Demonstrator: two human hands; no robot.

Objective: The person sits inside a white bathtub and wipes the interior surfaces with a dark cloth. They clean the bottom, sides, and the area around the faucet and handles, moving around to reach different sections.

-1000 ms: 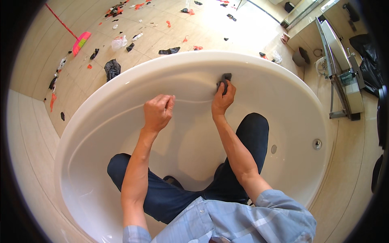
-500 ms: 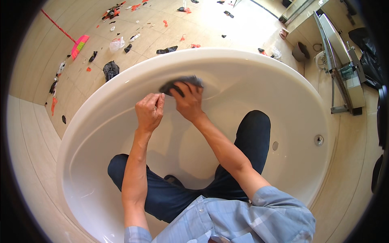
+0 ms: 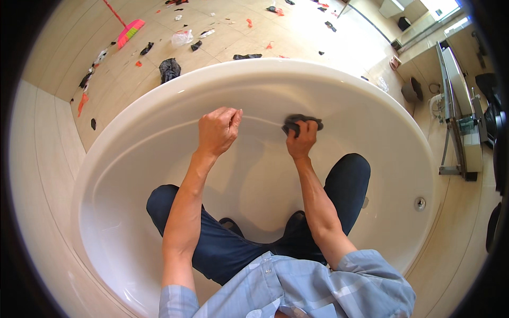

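Note:
A crumpled dark grey cloth (image 3: 310,123) is gripped in my right hand (image 3: 302,140), whose fingers press it against the inner far wall of a white bathtub (image 3: 254,183). To its left, my left hand (image 3: 218,130) is closed in a fist in front of the same wall, apart from the cloth, and nothing sticks out of it. I sit inside the tub with both knees bent outward in dark trousers.
Beyond the rim lie a black plastic bag (image 3: 169,70), a clear bag (image 3: 182,37) and scattered black and red scraps. A pink-and-yellow broom (image 3: 130,33) leans at the far left. A dark bin (image 3: 411,90) and a glass-and-metal frame (image 3: 456,111) stand right. A round drain fitting (image 3: 420,203) sits inside the tub's right end.
My right hand has slid the cloth rightward along the tub wall, away from my left hand. My left fist has shifted slightly right and up. The view has tilted and turned a little.

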